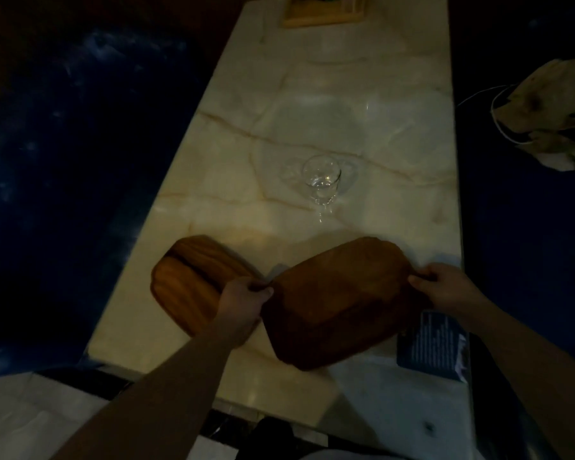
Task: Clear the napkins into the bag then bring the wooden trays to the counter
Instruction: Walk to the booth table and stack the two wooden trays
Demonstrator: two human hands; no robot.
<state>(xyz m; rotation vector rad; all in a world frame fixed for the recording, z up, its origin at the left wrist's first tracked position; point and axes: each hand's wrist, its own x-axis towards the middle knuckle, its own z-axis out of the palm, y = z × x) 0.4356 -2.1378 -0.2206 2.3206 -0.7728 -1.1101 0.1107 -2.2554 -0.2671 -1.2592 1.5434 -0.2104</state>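
Wooden trays are what I am handling: from my head camera, the darker tray (pixel 337 303) sits near the table's (pixel 312 111) near edge, toward its right side, and I grip it at both ends. My left hand (pixel 243 302) clenches its left rim, thumb on top; my right hand (pixel 445 287) pinches its far right corner. The second, lighter tray (pixel 193 280) lies just beside it at the table's left edge, partly hidden under my left wrist. I see no napkins on the tabletop, so I judge I am on the tray stage.

To do this well, I should lift level, keep clear of the stemmed glass (pixel 322 177) standing mid-table, and probably stack one tray on the other.

Both trays are rounded rectangles of smooth wood with raised rims; the lighter one shows bold grain. The tabletop is glossy veined marble. A dark blue card (pixel 432 343) lies at the near right corner.
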